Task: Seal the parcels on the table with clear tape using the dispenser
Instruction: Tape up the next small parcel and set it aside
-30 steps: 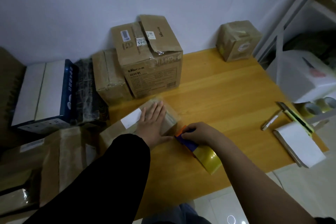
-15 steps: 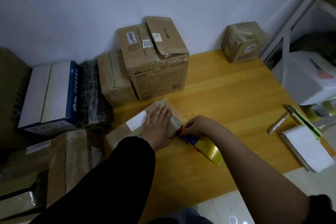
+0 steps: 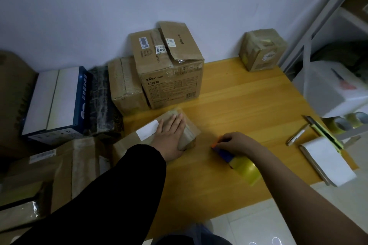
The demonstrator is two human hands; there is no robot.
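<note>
Boxes (image 3: 53, 101) crowd the left edge of the bench (image 3: 249, 95) as a person's left grip (image 3: 171, 135), fingers straight and flat, presses down a small parcel (image 3: 190, 135) whose near end shows a glossy band, seemingly tape already laid. Just to its right, and not touching it, the right grip (image 3: 233, 143) is clamped round the dispenser (image 3: 224, 154), its yellowish roll (image 3: 247, 169) toward the bench's near edge. Behind, a big carton (image 3: 169, 69) has a lifted flap and probably awaits sealing; a cube parcel (image 3: 262, 49) at the far corner looks taped. A pen (image 3: 296, 135), label pad (image 3: 328, 161) and spare rolls (image 3: 342, 123) lie at right, well apart from the work. Nothing lies between dispenser and parcel.
</note>
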